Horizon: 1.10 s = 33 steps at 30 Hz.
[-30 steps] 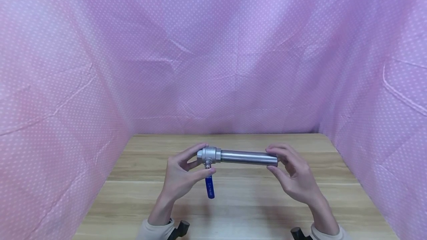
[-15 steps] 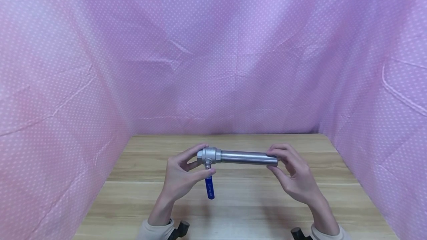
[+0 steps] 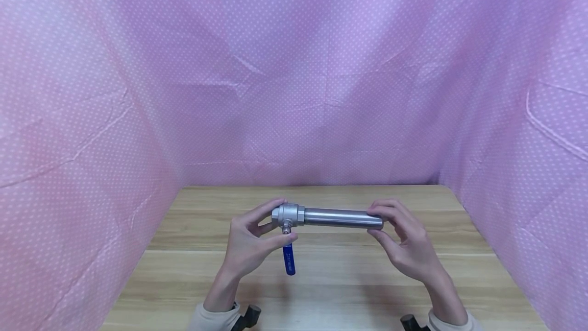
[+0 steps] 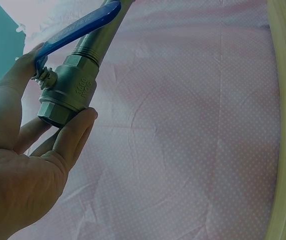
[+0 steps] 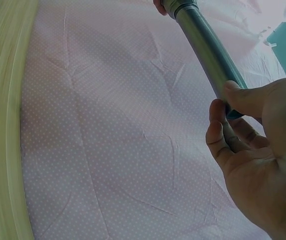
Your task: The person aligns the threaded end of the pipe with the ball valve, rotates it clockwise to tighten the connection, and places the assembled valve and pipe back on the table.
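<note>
Left fingers [image 4: 76, 132] pinch the valve [image 4: 68, 89], marked "1000"; right fingers [image 5: 217, 137] pinch the pipe [image 5: 207, 47]; the blue handle [image 3: 289, 260] bears illegible lettering.

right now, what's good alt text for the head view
The left hand holds a metal valve with a blue lever, while the right hand pinches the far end of its attached pipe, above a wooden table.
</note>
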Each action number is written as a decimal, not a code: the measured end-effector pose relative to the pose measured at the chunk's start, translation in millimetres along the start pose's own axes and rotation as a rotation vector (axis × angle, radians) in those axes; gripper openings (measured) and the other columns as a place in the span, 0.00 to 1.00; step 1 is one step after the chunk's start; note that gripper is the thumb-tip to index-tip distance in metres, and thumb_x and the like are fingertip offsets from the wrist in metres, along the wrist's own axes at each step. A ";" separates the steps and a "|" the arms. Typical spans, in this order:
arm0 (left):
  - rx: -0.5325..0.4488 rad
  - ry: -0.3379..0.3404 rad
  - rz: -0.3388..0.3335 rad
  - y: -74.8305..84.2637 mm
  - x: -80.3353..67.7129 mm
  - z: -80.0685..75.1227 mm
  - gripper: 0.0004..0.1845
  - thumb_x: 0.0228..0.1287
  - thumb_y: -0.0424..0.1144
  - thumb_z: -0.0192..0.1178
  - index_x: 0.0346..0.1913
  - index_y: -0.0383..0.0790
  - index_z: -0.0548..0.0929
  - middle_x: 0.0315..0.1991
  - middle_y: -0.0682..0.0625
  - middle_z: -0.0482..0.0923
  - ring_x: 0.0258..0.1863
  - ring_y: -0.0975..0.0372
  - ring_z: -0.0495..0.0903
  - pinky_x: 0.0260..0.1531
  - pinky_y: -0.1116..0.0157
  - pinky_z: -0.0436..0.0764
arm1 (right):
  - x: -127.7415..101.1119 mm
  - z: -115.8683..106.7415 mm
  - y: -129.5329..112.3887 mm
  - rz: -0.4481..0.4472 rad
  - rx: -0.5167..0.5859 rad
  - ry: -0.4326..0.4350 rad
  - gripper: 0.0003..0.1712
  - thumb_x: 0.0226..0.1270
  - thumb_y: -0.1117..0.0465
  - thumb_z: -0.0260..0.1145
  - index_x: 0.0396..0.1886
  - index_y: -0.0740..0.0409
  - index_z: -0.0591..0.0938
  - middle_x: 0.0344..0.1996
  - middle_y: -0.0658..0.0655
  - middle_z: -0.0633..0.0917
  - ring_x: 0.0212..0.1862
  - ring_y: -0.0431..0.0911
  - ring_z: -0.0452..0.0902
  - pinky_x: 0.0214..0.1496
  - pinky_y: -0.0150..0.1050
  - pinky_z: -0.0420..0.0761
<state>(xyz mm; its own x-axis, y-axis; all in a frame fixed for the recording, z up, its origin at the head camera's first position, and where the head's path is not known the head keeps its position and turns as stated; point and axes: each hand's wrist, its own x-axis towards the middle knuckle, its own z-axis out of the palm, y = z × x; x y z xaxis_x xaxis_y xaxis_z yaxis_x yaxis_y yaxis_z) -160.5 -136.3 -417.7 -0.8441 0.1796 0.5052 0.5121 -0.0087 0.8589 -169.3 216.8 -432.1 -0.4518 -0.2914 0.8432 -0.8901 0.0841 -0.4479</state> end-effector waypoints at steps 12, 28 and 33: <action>-0.004 0.000 0.010 0.5 0.0 0.3 0.38 0.53 0.20 0.84 0.70 0.36 0.87 0.67 0.30 0.87 0.69 0.62 0.88 0.66 0.56 0.94 | -2.5 -0.4 0.2 0.023 -0.028 0.009 0.21 0.74 0.76 0.74 0.62 0.83 0.81 0.55 0.63 0.87 0.54 0.38 0.84 0.58 0.23 0.91; 0.008 0.009 0.010 -0.9 1.0 0.7 0.38 0.53 0.20 0.84 0.70 0.33 0.86 0.67 0.34 0.88 0.68 0.62 0.88 0.65 0.57 0.94 | -1.3 0.6 2.0 0.037 0.033 0.010 0.28 0.63 0.85 0.75 0.63 0.85 0.79 0.59 0.66 0.82 0.54 0.39 0.84 0.57 0.25 0.92; 0.008 0.007 0.009 0.3 0.9 1.3 0.38 0.53 0.21 0.84 0.70 0.36 0.87 0.67 0.35 0.88 0.69 0.61 0.88 0.65 0.56 0.94 | -0.8 0.7 3.2 0.021 0.054 0.004 0.24 0.78 0.69 0.75 0.60 0.85 0.79 0.62 0.65 0.81 0.57 0.40 0.83 0.60 0.25 0.92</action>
<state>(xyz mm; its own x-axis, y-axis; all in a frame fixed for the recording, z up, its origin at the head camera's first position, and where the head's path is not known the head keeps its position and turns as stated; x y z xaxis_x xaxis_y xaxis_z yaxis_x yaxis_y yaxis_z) -160.9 -134.8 -417.1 -0.8407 0.1726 0.5132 0.5206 -0.0027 0.8538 -171.7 216.7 -434.5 -0.4707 -0.2860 0.8347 -0.8760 0.0382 -0.4809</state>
